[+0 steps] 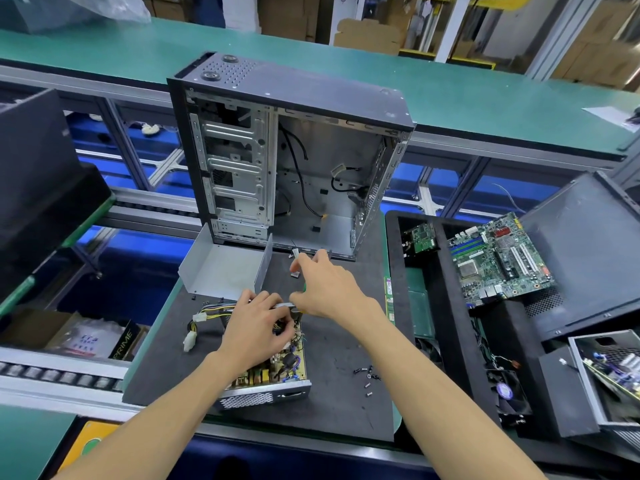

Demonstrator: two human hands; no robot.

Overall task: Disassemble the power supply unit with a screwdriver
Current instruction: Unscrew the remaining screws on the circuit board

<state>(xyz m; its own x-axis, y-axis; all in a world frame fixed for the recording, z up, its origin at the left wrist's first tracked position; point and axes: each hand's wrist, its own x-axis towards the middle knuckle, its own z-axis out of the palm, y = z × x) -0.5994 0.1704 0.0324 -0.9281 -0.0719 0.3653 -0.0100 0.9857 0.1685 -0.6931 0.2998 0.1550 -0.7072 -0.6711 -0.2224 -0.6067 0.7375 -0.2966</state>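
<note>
Fingers of the left hand [258,329] curl down into the open power supply unit [273,372], gripping its wiring. Right hand [327,289], just beside and above it, closes round a screwdriver [300,308] with a green handle, mostly hidden. Beyond both lies the removed metal cover [221,268]; loose screws [367,377] lie to the right.

A yellow circuit board [277,367] fills the grey power supply unit [266,393] at lower centre; green motherboard [498,261] at right; dark grey mat [332,403].
</note>
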